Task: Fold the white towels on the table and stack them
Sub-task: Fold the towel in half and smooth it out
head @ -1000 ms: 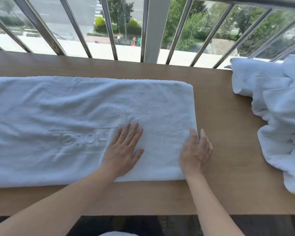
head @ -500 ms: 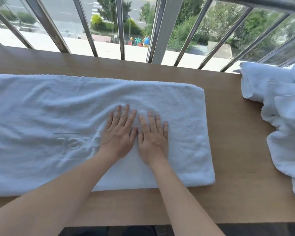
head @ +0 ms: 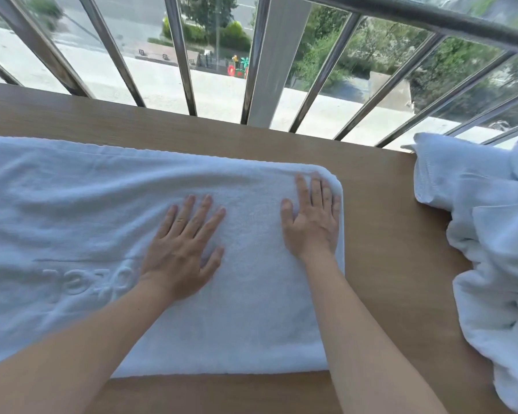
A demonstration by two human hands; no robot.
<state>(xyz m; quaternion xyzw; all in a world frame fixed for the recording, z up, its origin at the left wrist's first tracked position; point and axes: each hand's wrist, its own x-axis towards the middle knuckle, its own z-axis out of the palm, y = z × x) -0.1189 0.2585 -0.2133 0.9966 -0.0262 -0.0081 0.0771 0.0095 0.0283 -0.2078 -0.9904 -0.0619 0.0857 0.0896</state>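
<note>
A white towel (head: 102, 210), folded into a long band with raised lettering, lies flat across the wooden table (head: 386, 264) and runs off the left edge of view. My left hand (head: 183, 249) presses flat on its middle with the fingers spread. My right hand (head: 313, 222) lies flat near the towel's far right corner, fingers straight, reaching the rounded edge. A heap of crumpled white towels (head: 491, 249) sits at the right end of the table, apart from both hands.
A metal railing (head: 266, 70) with slanted bars and a glass pane stands right behind the table's far edge. Bare wood shows between the flat towel and the heap, and along the near edge.
My right hand has slid from beside my left hand out to the towel's far right corner. My left hand has stayed near the middle. The camera has tilted a little.
</note>
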